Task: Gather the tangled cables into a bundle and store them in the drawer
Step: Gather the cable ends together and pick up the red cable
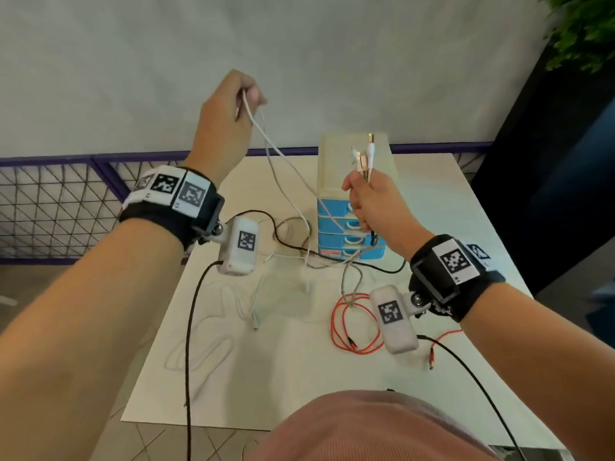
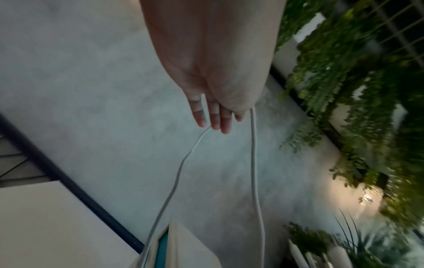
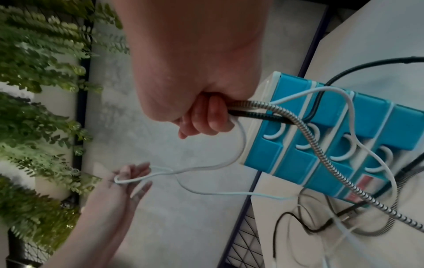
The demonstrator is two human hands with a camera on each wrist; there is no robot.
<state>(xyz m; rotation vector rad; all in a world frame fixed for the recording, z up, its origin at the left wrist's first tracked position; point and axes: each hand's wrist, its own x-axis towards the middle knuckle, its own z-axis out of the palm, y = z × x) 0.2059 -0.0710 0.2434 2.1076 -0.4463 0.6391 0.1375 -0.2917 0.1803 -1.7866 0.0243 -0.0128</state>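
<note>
My left hand is raised above the table's far edge, holding a loop of white cable between thumb and fingers. The loop's two strands hang down from that hand toward the drawer unit. My right hand grips a bunch of cable ends, plugs pointing up, in front of the blue-and-white drawer unit. In the right wrist view its fingers curl round white, black and braided cables that trail over the shut drawers.
On the white table lie a coiled orange cable, a loose white cable at the left and a black cable in the tangle. A purple-framed mesh rail runs behind; plants at the far right.
</note>
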